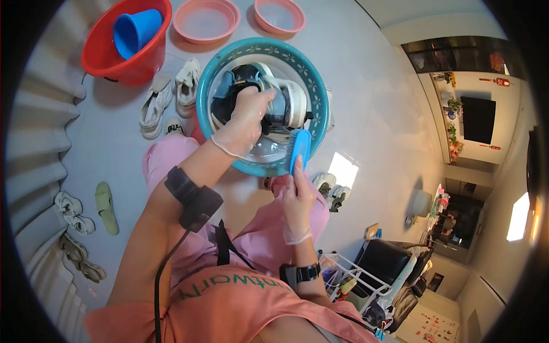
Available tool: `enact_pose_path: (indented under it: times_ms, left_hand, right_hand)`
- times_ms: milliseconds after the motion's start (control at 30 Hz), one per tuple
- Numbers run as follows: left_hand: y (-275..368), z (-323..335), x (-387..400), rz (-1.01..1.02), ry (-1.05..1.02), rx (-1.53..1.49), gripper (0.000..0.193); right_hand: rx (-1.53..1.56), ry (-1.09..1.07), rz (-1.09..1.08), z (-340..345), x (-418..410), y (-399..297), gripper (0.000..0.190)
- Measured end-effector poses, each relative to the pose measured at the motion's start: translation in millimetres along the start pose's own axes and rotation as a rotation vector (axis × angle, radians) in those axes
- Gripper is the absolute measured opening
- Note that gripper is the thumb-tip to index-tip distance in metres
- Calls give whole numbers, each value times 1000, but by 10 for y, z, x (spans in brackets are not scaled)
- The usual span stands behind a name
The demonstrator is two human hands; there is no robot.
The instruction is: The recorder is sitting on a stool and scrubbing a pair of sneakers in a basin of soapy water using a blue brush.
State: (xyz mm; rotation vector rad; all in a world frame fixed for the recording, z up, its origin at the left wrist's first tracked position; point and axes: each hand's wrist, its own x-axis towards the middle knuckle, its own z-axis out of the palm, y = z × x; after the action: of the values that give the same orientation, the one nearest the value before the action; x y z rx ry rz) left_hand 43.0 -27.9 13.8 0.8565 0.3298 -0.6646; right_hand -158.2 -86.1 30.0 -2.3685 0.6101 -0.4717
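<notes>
A teal plastic basin (317, 103) with a patterned rim stands on the floor before me, with soapy water (268, 151) inside. My left hand (248, 115), in a clear glove, grips a wet black, blue and white shoe (276, 100) over the basin, its fingers partly hidden at the shoe's opening. Near the basin's lower right rim, my right hand (299, 197), also gloved, holds a blue scrubbing brush (301, 148). The brush's bristles face left, just below the shoe's white sole. More footwear lies low in the basin, mostly hidden under the held shoe.
A red tub (139, 70) holding a blue bucket (139, 32) stands at the upper left. Two pink basins (207, 39) (296, 31) sit beyond. White shoes (156, 105) lie left of the teal basin, others (330, 188) at its lower right. A white wire rack (358, 274) stands at lower right.
</notes>
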Motion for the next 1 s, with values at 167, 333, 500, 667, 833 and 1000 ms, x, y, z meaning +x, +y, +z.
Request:
enact_pose_path:
  times_ms: [167,333,500,667,833,1000]
  left_hand:
    - [-326,-52,-33,61,-94,327,13]
    - [-464,-117,-16,107,-113,501,15]
    - [-486,-213,118,-4,-99,312,14]
    - [-468,-130,39,-47,-207,228,22]
    - [-412,-122,24,24,-237,100,47]
    - [-268,-83,-12,-113,-269,-25,58]
  right_hand:
    - [-115,-66,-38,-116,449,-343,42]
    - [-135,-243,30,40,1193,-15,35]
    - [-63,-242,203,-27,340,-81,38]
    - [105,-219,216,101,250,-49,40]
    - [44,-246,158,204,885,-244,40]
    - [174,-136,21,283,234,-179,34]
